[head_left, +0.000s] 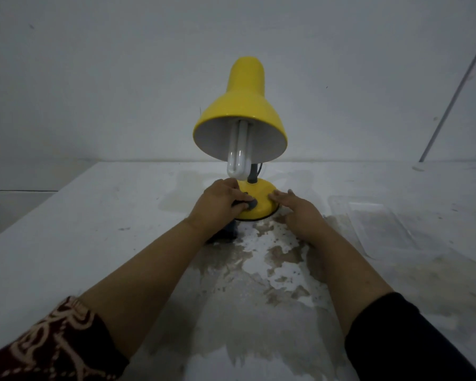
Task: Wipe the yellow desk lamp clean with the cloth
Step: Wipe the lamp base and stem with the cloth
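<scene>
We are gripping the dark cloth [228,231] in our left hand [220,202] against the left side of the yellow desk lamp [242,105] base; our right hand [297,210], fingers straight, is touching its right side on the bench [66,229].

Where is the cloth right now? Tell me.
Head view, centre: the dark cloth is gripped by the left hand against the left front of the yellow lamp base.

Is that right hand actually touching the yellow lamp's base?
Touching. The head view shows the right hand, fingers straight, with fingertips lying against the right side of the lamp base, no gap visible.
</scene>
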The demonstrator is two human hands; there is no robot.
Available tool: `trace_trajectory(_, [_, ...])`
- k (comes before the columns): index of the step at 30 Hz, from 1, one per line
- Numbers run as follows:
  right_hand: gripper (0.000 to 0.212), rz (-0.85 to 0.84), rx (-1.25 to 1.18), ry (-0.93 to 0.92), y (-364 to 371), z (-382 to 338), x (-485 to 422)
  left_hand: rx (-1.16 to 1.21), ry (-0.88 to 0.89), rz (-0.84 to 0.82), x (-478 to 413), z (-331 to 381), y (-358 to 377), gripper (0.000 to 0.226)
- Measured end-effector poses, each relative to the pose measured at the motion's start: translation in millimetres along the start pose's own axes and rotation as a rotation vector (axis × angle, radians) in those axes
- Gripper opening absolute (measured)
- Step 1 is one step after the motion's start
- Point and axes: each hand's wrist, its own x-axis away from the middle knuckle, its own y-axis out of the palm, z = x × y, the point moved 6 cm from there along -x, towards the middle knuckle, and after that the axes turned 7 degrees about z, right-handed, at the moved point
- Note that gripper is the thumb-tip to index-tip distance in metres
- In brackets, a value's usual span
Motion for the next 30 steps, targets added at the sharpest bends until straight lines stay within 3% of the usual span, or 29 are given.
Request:
trace_trajectory(5, [0.068, -0.030, 0.070, 0.039, -5, 1, 2, -0.043, 0.086, -0.025, -12, 41, 30, 0.028])
trace_trajectory(10, [0.070, -0.062, 0.118, 0.012, -2, 4, 0, -0.091, 0.091, -0.051, 0, 23, 25, 0.027])
trace_trajectory(16, [0.058, -0.071, 0.154, 0.011, 1, 7, -3, -0.147, 0.049, -0.099, 20, -18, 1, 0.025])
trace_trajectory(20, [0.044, 0.001, 0.150, -0.007, -1, -5, -3, -0.157, 0.040, -0.023, 25, -31, -16, 0.026])
trace_trajectory(24, [0.041, -0.036, 0.172, -0.084, 15, -29, -9, -0.155, 0.248, -0.049, 17, 1, -7, 0.021])
trace_trajectory(28, [0.041, -0.064, 0.052, -0.014, 17, -34, -12, -0.153, 0.287, -0.082, 12, 6, -1, 0.019])
trace_trajectory(30, [0.048, -0.132, 0.103, -0.023, 18, -36, -10, -0.173, 0.337, -0.119, 14, -1, 0, 0.020])
